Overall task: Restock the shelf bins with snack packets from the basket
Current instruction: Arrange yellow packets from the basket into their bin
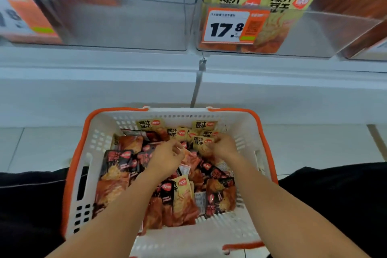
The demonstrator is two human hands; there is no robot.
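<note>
Forearms: both bare, reaching forward from the lower edge into the basket.
Basket (98, 132): white perforated walls, orange rim and handles, standing on the floor below the shelf.
Contents: yellow packets (180, 133) heaped at the far side; red-and-black packets (117, 161) across the near and left parts.
Left hand (167, 158): above the middle of the heap, fingers curled; whether this grip holds a packet cannot be told.
Right hand (223, 145): at the far right of the heap, its grip pinched on one yellow packet (202, 142) by that packet's right edge.
Right bin (335, 33): clear, stocked with matching yellow packets, price tag (227, 26) reading 17.8.
Left bin (125, 23): clear, red packets at its back.
</note>
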